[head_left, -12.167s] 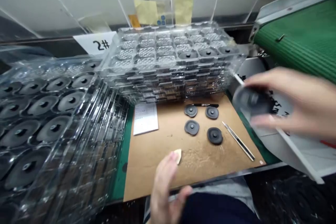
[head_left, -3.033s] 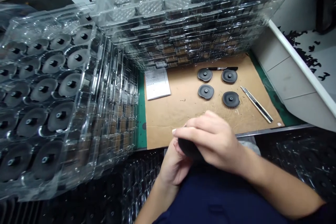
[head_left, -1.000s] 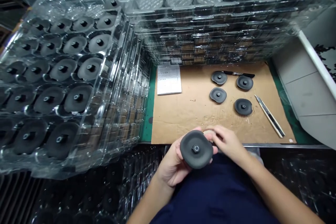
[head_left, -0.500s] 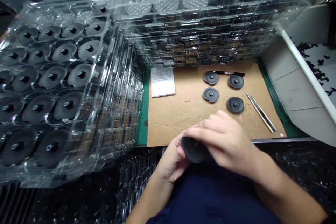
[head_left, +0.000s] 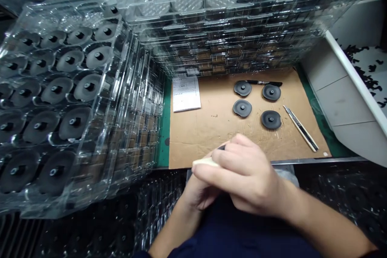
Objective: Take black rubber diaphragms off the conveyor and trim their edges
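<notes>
- While the right hand (head_left: pixel 244 175) curls over the left hand (head_left: pixel 198 193) at lower centre, both are pressed close together, fingers bent, around a black rubber disc (head_left: pixel 222 147), of which only a sliver of edge shows.
- Between the right fingers sits what looks like a pale pad (head_left: pixel 204 162); the view is too hidden to be sure.
- Centre right, a cardboard sheet (head_left: pixel 211 137) carries four more black discs (head_left: pixel 242 88) in two rows, a marker pen (head_left: pixel 264 83) above them and a utility knife (head_left: pixel 300 131) beside them.
- A printed paper (head_left: pixel 186 94) lies at the cardboard's upper left corner.
- Stacked clear trays (head_left: pixel 223 32) holding discs fill the top and left.
- Far right, a white-edged bin (head_left: pixel 363 64) holds black scraps.
</notes>
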### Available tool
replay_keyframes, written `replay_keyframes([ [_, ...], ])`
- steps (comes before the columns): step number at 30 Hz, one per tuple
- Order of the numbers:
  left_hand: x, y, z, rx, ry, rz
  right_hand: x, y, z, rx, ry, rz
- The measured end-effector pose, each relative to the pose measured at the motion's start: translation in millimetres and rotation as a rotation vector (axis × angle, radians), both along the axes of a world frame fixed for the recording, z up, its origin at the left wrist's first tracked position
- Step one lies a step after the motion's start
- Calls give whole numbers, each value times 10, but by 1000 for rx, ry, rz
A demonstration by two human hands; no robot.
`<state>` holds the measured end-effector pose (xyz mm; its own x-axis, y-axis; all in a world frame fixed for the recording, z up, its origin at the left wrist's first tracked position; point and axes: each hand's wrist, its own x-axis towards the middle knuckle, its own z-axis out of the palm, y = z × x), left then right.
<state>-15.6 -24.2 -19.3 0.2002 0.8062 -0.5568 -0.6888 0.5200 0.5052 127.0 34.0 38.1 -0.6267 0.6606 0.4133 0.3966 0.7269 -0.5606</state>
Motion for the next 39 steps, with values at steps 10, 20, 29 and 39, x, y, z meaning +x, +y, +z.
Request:
replay_keyframes([
  [10, -82, 44, 64, 97, -200, -34, 393, -73, -996, -636, -24, -353],
  [20, 18, 79, 70, 93, -99, -10, 148, -84, -258, -369, 206, -420],
  [29, 35, 89, 108, 45, 15, 106, -129, -136, -56, -294, 89, -78],
  [39, -50, 136, 100, 133, -92, 26, 221, -230, -204, -293, 122, -126],
])
